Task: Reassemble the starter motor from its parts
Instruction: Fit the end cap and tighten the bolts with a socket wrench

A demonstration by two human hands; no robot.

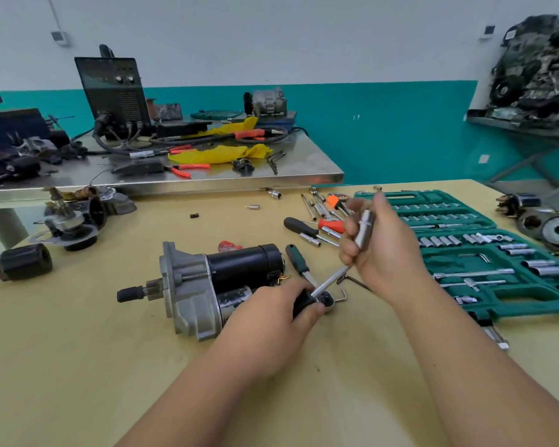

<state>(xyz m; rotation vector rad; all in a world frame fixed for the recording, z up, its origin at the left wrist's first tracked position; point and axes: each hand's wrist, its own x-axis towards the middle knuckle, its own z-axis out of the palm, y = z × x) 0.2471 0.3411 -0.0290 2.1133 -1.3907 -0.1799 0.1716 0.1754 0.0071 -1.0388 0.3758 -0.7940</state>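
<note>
left hand grips ratchet, three o'clock of the starter motor; right hand clutches a socket at one o'clock.

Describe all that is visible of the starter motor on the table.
The starter motor lies on its side on the yellow table. A grey cast-metal nose housing faces left, with a toothed pinion and a black-tipped shaft sticking out. Behind it are a black cylinder and a smaller scuffed silver one. The left hand covers the silver one's rear end.
</note>
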